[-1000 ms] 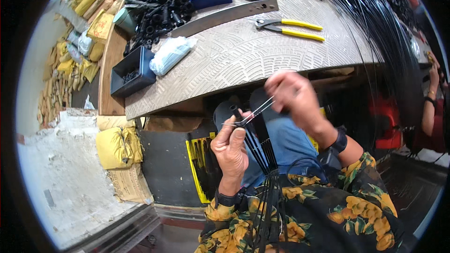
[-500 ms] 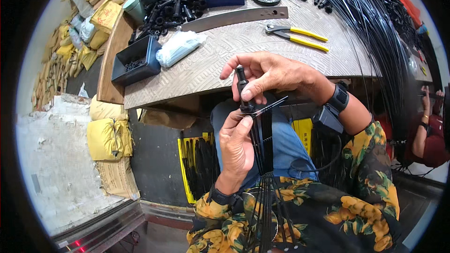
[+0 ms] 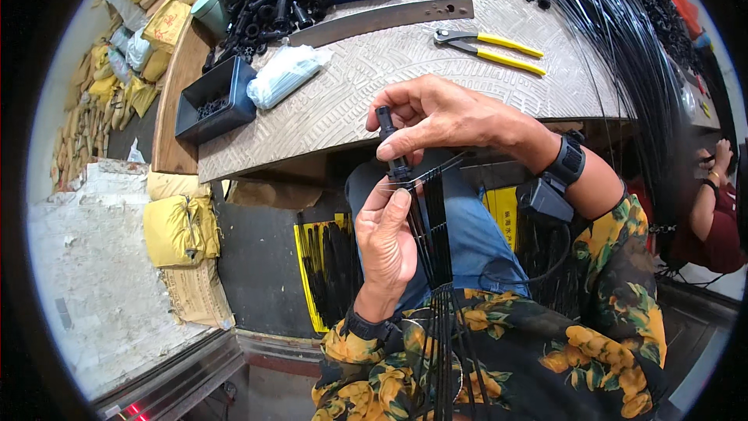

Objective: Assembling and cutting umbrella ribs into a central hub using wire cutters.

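Observation:
Between the thumb and fingers of my right hand [image 3: 436,121] is a black tubular fitting [image 3: 393,157], held nearly upright with its narrow end on top. Just below, my left hand [image 3: 387,242] pinches its lower end, where thin wire-like ends stick out sideways. From there a bundle of thin black rods [image 3: 441,265] hangs over my lap, with more thin tips poking out to the right of the fitting. My fingers hide how the rods meet the fitting.
On the bench [image 3: 366,70] lie yellow-handled pliers [image 3: 491,51], a curved metal strip [image 3: 382,22], a clear bag of pale sticks [image 3: 287,76] and a dark bin [image 3: 216,101]. Black fittings [image 3: 269,12] heap behind. Black rods [image 3: 623,54] spill over the right edge. Another person [image 3: 713,210] sits at far right.
Both hands and the fitting have shifted slightly left. The thin rod tips beside the fitting are fanned a little differently. The bench things appear slightly shifted up and left in the view.

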`<state>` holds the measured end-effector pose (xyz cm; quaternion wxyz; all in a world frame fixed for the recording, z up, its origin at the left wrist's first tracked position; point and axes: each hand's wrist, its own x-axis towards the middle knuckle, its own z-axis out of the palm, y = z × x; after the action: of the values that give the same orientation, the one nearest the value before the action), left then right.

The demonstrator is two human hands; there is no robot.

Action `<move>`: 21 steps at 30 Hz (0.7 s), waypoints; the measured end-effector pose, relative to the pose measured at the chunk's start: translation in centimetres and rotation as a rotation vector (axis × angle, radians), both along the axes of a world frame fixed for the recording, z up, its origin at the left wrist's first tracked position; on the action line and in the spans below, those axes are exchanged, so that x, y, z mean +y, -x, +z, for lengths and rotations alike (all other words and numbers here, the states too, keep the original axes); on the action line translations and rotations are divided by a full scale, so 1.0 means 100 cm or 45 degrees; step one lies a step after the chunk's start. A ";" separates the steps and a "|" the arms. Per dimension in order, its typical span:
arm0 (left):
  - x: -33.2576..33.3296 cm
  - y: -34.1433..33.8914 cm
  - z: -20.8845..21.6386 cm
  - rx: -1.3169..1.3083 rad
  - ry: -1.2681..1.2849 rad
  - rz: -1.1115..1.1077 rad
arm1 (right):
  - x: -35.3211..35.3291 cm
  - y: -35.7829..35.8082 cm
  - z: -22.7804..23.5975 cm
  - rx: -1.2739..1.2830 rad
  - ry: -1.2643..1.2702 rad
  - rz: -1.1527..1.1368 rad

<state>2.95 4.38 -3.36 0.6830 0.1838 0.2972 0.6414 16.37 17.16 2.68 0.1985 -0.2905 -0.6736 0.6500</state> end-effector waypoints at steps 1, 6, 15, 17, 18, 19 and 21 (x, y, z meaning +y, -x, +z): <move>0.000 0.000 0.001 0.036 0.000 -0.006 | 0.000 0.001 0.002 -0.034 -0.006 -0.013; 0.001 -0.003 -0.001 0.051 0.016 0.005 | 0.000 0.001 0.001 -0.120 -0.044 -0.017; -0.003 -0.005 0.000 0.050 0.005 0.061 | -0.007 0.000 0.005 -0.162 -0.260 -0.079; -0.004 -0.004 0.000 0.074 -0.009 0.084 | -0.002 -0.003 -0.010 0.219 -0.011 0.006; -0.004 -0.004 0.001 0.079 -0.001 0.076 | -0.001 -0.006 -0.012 0.215 -0.016 0.009; -0.004 -0.004 0.002 0.085 0.008 0.068 | 0.000 -0.007 -0.012 0.239 -0.026 0.056; -0.003 -0.004 0.000 0.076 0.010 0.076 | -0.001 -0.006 -0.014 0.264 -0.026 0.111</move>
<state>3.33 4.10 -3.39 0.6551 0.1913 0.3251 0.6546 16.96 17.09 1.32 0.2416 -0.1901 -0.6680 0.6777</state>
